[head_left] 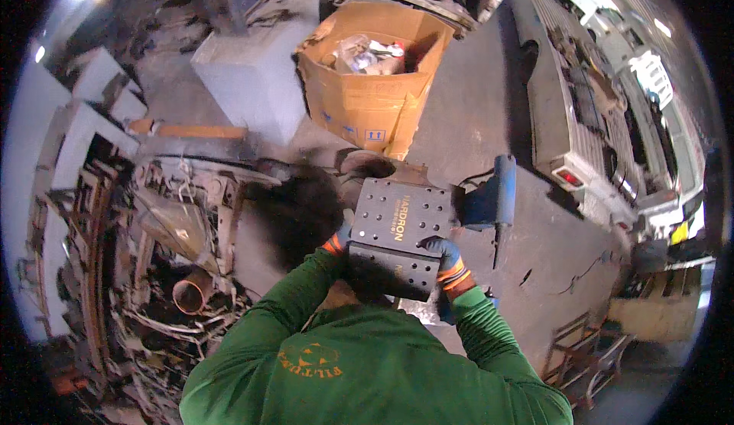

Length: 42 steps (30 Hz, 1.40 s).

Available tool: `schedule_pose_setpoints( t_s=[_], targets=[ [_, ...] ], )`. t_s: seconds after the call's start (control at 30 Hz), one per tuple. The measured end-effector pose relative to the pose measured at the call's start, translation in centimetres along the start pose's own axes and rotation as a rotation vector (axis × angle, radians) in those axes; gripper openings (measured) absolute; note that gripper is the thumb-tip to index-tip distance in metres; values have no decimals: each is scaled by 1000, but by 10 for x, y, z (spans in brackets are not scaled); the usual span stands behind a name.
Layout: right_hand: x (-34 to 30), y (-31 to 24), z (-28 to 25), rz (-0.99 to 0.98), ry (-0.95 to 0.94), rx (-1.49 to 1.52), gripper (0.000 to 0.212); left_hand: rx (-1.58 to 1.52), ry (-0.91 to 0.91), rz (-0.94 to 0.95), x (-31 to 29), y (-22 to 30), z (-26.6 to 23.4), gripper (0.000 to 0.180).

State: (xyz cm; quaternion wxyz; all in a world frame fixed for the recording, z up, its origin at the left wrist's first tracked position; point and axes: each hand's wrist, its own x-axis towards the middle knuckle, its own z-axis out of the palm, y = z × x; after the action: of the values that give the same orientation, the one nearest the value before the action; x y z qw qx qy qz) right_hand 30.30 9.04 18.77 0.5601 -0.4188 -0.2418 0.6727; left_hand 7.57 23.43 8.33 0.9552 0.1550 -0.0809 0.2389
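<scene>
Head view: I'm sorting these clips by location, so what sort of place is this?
Most likely a vehicle repair workshop or scrapyard. A stripped vehicle body stands on the stained concrete floor, tangled scrap metal and pipe is heaped at the left, and gloved hands hold a dark, hole-studded brake-lining block.

Both gloved hands (340,239) (447,261) clamped, arms bent

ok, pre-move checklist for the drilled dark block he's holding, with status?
1. Left hand on the dark block's left edge: ok.
2. Right hand gripping its right edge: ok.
3. Both hands gloved: ok.
4. Block's underside and what it rests on: cannot tell, hidden.
5. Blue tool close on the right, apart from the block: ok.
6. Cardboard box ahead, holding scraps: ok, clear of the block.
</scene>
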Motion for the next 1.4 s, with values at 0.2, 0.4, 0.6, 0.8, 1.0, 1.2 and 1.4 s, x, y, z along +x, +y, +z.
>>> schedule_pose_setpoints(
  t_s=[0.2, 0.4, 0.6, 0.8, 1.0, 1.2, 1.4],
  targets=[
    [-13, 38, 17, -60, 310, 115, 33, 149, 383, -309, 20, 41, 94, 46],
    [-31, 73, 11, 49, 184, 328, 43, 356, 559, -810, 54, 49, 120, 42],
    [-44, 91, 8, 117, 269, -181, 63, 872, 481, -1131, 90, 52, 109, 43],
    [-102, 101, -15, -76, 11, -728, 42, 1614, -79, -1202, 113, -1, 185, 56],
    [-167, 132, -43, -249, 100, -701, 50, 1898, -448, -1107, 110, -26, 159, 70],
    [-226, 60, -24, -3, 160, -385, 55, 2117, -764, -953, 121, -50, 129, 85],
    [-251, 81, -35, 69, 283, -329, 55, 2087, -787, -971, 174, -87, 154, 90]
  ],
)
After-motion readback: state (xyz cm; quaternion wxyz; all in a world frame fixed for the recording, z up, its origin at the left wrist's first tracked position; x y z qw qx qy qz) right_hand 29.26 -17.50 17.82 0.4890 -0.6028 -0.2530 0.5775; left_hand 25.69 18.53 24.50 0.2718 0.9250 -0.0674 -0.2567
